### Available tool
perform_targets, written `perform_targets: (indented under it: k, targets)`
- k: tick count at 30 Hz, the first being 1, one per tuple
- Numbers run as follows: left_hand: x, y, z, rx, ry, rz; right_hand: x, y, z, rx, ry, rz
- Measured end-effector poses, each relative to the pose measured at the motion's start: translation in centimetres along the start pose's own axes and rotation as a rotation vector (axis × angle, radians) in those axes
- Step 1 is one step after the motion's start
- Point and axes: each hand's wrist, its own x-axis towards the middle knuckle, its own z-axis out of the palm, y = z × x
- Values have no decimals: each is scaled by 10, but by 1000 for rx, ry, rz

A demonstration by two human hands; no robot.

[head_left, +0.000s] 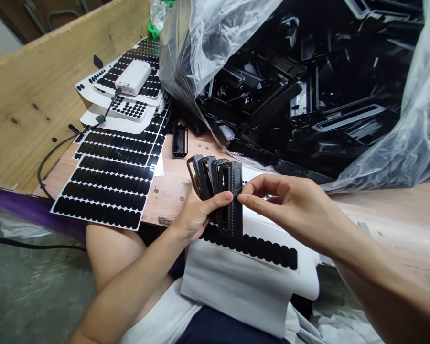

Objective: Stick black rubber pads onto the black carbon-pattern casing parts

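Observation:
My left hand is wrapped round several black plastic pieces, fanned out like cards. Each has a long slot and a carbon-fibre-patterned strip; the foremost also shows an oblong pad near its top. My left thumb presses on the face of that front piece. At its right edge, my right hand has thumb and index finger pinched together, and what lies between the fingertips is too small to make out. Below both hands, a white backing sheet with a row of black oblong stickers hangs over my lap.
A large clear plastic bag full of black plastic parts fills the back right. Sheets of black stickers lie at left, with a white power bank and its cable on them. One loose black piece lies between. A wooden board edges the table.

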Motion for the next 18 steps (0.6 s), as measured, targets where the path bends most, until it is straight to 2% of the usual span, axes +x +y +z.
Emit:
perform_targets:
  k: [7,13,15,18]
  targets:
    - [-1,1,0,-9,-14,-7,0,-6,-3,-115,-13,-71]
    - [0,1,-3,-12,7,-39,0,1,7,-90,92,-72]
    - [1,2,-5,-46,28,-73,2,5,14,-74,183,-68]
    - [2,7,-8,-184,27,-156,6,17,22,-98,399,-101]
